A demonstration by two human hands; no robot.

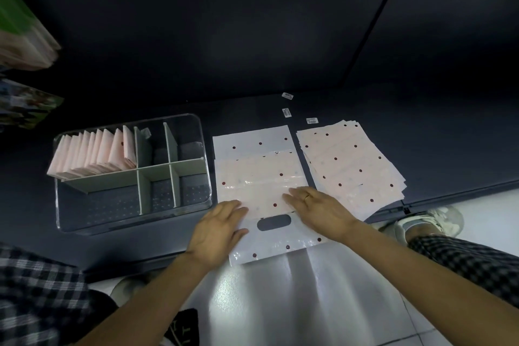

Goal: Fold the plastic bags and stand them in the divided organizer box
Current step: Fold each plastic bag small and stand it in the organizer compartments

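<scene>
Item: dotted bag (258, 177), flat on dark table (365, 98) between organizer box (132, 174) and unfolded stack (351, 163). Left hand (219, 229) and right hand (317, 208): apart, fingers flat, pressing the near end. Risk: slick film slipping, leaving a crooked fold.

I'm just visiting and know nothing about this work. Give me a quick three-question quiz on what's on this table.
1. True or false: the folded bags stand in the far left compartment of the box.
2. Which lies right of the bag being folded: A) a stack of flat bags, B) scissors, C) a second box?
3. What are both hands, left and right, doing?

Key: 1 true. 2 A. 3 Pressing flat on the bag, near its handle hole.
</scene>
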